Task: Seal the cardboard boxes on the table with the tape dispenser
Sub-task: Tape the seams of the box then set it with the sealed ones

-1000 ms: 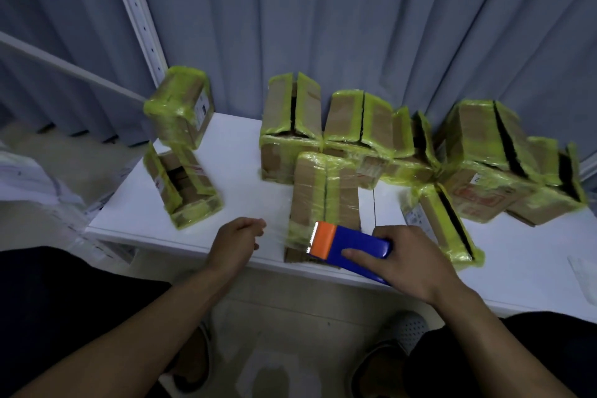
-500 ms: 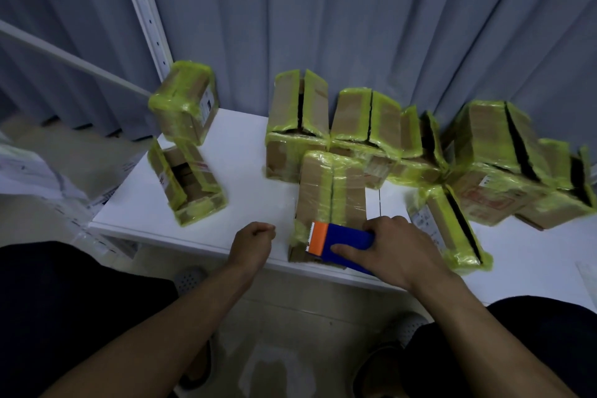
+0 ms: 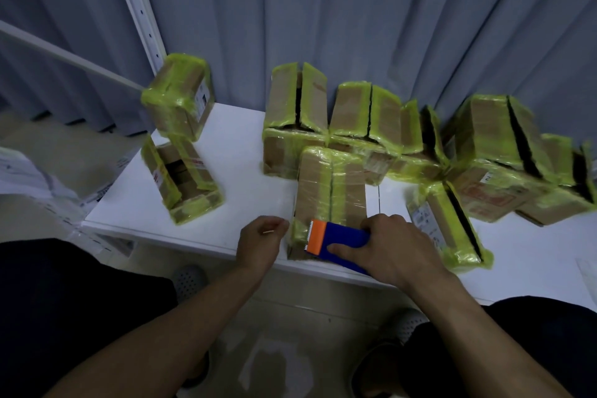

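right hand (image 3: 394, 245) is gripping the blue tape dispenser (image 3: 347, 241) in the lower centre of the frame, thumb lying along its near side, fingers wrapping over the top. the dispenser's orange toothed end (image 3: 316, 236) is pointing toward frame left and sitting against the near end of the centre cardboard box (image 3: 329, 184). that box is lying at the front edge of the white table (image 3: 232, 155), flaps closed, seam running away from the camera, yellow-green tape on its edges, shiny clear film over the top.

left hand (image 3: 260, 242) is sitting just beside the box's lower left corner, fingers curled in tight together. cannot tell whether it is pinching a tape end or nothing.

behind the centre box a row of taped boxes (image 3: 298, 126) is standing against the grey curtain (image 3: 355, 10), top flaps showing dark gaps. a slit box (image 3: 452, 223) is lying just right of the right hand, and a blurred pile of more boxes (image 3: 500, 155) is filling the right side. at frame left an open box (image 3: 184, 178) is lying on the table, with a fully wrapped box (image 3: 181, 97) sitting tilted on its far end. a white perforated post (image 3: 139, 6) is running up the upper left. a paper stack (image 3: 29, 178) is showing at the left edge. a grey shoe (image 3: 189, 279) is showing under the table edge.
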A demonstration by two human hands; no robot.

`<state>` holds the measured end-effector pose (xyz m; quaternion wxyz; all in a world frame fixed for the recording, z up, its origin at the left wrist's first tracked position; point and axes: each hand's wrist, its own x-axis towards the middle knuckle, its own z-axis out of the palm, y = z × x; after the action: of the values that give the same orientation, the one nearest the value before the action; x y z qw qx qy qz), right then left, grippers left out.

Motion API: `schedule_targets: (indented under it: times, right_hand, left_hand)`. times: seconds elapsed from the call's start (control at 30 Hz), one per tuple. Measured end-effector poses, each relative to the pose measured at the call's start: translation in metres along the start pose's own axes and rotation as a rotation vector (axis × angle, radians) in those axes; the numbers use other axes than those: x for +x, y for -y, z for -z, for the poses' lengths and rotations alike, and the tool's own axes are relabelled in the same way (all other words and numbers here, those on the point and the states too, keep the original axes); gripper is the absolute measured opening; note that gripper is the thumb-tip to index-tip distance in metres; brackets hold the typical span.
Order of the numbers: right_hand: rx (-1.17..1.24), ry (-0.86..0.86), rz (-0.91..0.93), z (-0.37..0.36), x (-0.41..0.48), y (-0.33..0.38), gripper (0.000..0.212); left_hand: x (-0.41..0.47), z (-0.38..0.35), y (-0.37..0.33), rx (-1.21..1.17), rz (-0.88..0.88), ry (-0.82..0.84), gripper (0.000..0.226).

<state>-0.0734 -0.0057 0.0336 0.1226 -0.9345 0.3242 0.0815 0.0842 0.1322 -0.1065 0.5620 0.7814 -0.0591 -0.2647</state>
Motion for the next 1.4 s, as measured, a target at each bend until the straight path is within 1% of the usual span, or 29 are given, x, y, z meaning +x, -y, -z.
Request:
schedule_targets:
  times: [0.03,0.1,0.2,0.27,0.3,0.37,0.43,0.47,0.5,0.6,0.67,0.83,0.93,1.0,1.13,1.23,1.27,1.4]
  right_hand:
    - [-0.001,0.000,-0.001,-0.001,0.000,0.000,0.055]
    - [-0.005,0.005,-0.002,-0.001,0.001,-0.001,0.055]
    - [0.002,0.006,-0.007,-0.001,0.001,-0.002,0.053]
    - [0.004,0.003,-0.010,-0.001,0.001,-0.003,0.054]
    - [0.004,0.005,-0.010,-0.001,0.001,-0.003,0.054]
    - [0.009,0.009,-0.010,-0.002,0.001,-0.004,0.054]
    - [0.018,0.007,-0.009,-0.003,0.000,-0.005,0.054]
    - [0.024,0.002,-0.010,-0.003,0.000,-0.006,0.055]
    - [0.031,-0.005,-0.009,-0.003,0.000,-0.007,0.055]
    - [0.039,-0.012,0.001,-0.002,-0.002,-0.009,0.055]
    - [0.033,-0.017,0.009,-0.002,-0.004,-0.010,0.055]
    - [0.060,-0.011,0.015,0.000,-0.007,-0.014,0.051]
    - [0.158,0.015,0.028,0.001,-0.009,-0.019,0.049]
    - [0.173,0.023,0.016,0.002,-0.011,-0.025,0.050]
    - [0.095,-0.040,-0.063,0.018,-0.015,-0.045,0.063]
    - [0.036,-0.061,-0.078,0.017,-0.017,-0.052,0.063]
    - [0.020,-0.062,-0.072,0.014,-0.016,-0.051,0.063]
    - [-0.004,-0.051,-0.062,0.005,-0.008,-0.050,0.065]
  left_hand:
    - [-0.006,-0.003,0.002,-0.051,-0.021,0.040,0.007]
    - [-0.016,-0.009,0.010,-0.084,-0.046,0.140,0.010]
    - [-0.022,-0.006,0.016,0.085,-0.155,0.266,0.020]
    - [-0.021,0.000,0.012,0.157,-0.246,0.254,0.023]
    - [-0.021,0.003,0.010,0.144,-0.295,0.235,0.024]
    - [-0.020,0.008,0.008,0.098,-0.451,0.233,0.027]
    - [-0.016,0.012,0.009,0.150,-0.657,0.316,0.030]
    - [-0.014,0.014,0.009,0.189,-0.726,0.353,0.032]
    - [-0.011,0.016,0.009,0.226,-0.758,0.369,0.033]
    - [0.001,0.022,0.008,0.356,-0.851,0.356,0.039]
    - [0.007,0.024,0.005,0.457,-0.917,0.334,0.037]
    - [0.010,0.027,-0.005,0.712,-1.126,0.199,0.031]
    - [0.010,0.028,-0.007,0.779,-1.181,0.182,0.033]
    - [0.009,0.028,-0.007,0.788,-1.185,0.170,0.032]
    - [0.006,0.030,-0.007,0.767,-1.178,0.130,0.028]
    - [0.004,0.026,-0.006,0.785,-1.204,0.137,0.028]
    - [0.002,0.024,-0.007,0.798,-1.216,0.137,0.030]
    - [-0.006,0.021,-0.012,0.902,-1.255,0.179,0.054]
